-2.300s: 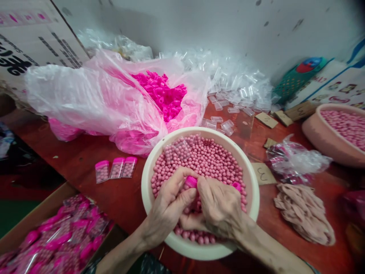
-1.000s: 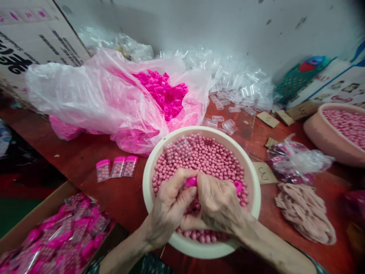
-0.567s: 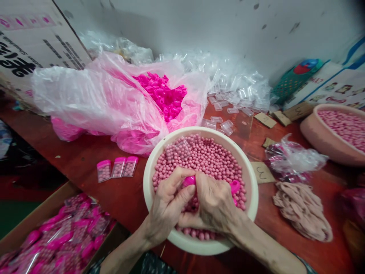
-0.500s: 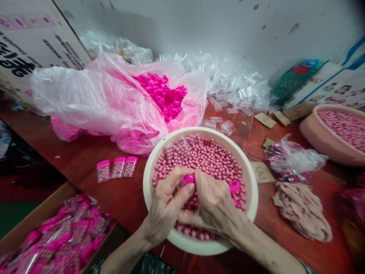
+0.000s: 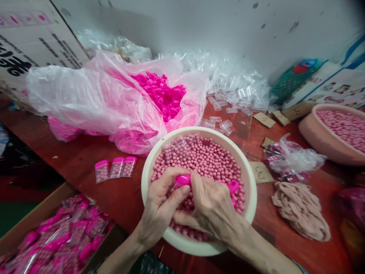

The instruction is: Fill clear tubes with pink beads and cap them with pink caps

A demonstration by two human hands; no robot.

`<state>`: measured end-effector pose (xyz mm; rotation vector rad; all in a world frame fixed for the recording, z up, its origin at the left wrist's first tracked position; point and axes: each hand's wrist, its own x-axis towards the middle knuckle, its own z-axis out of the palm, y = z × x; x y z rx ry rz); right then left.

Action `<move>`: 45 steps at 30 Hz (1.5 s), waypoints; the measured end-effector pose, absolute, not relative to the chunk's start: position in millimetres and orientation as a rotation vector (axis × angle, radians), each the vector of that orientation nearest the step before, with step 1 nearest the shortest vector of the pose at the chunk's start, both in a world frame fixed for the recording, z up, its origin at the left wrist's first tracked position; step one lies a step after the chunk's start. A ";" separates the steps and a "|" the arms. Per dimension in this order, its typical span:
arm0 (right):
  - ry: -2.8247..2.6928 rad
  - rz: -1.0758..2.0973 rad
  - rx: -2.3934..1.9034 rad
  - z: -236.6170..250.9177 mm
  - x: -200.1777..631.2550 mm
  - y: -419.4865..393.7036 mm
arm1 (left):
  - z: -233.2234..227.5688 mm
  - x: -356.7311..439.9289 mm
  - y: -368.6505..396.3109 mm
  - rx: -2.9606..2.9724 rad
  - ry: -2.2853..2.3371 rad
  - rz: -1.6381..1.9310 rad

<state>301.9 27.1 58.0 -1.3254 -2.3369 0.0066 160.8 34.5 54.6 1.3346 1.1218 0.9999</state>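
Over a cream basin (image 5: 251,179) full of round pink beads (image 5: 209,156), my two hands meet. My left hand (image 5: 164,201) is closed around a small clear plastic box, mostly hidden, topped by a bright pink cap (image 5: 182,180). Fingers of my right hand (image 5: 212,203) press against the cap's right end; its other fingers are curled and partly hidden. Just beyond the right hand, a loose pink cap (image 5: 233,186) shows above the beads. An open clear box (image 5: 181,146) lies on the beads at the basin's far side.
Filled, capped boxes (image 5: 116,167) stand left of the basin. A carton (image 5: 48,201) of filled boxes sits lower left. Behind are a bag of pink caps (image 5: 162,95) and heaped clear boxes (image 5: 239,87). A cloth (image 5: 302,211) and another bead basin (image 5: 319,135) are right.
Both hands and the pink cap have shifted slightly left, and more of the cap shows between the fingers. The whole view has also drifted a little.
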 end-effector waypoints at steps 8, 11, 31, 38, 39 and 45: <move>-2.136 0.354 -1.625 64.6 363.1 49.7 | 22.7 104.5 48.1 1.250 1.724 1.573; -2.154 0.305 -1.712 60.6 376.7 68.1 | -14.5 84.9 66.1 1.529 1.863 1.409; -2.364 0.395 -1.234 37.0 327.6 115.6 | -0.4 87.3 90.7 2.010 2.009 1.524; -2.216 0.557 -1.272 53.1 333.8 113.9 | 43.1 120.0 76.2 1.644 1.554 1.345; -2.169 0.605 -1.260 56.7 334.0 110.4 | 45.6 125.9 75.1 1.578 1.464 1.271; -1.985 0.982 -1.066 79.9 337.4 83.0 | 51.1 156.6 66.0 1.329 1.020 0.931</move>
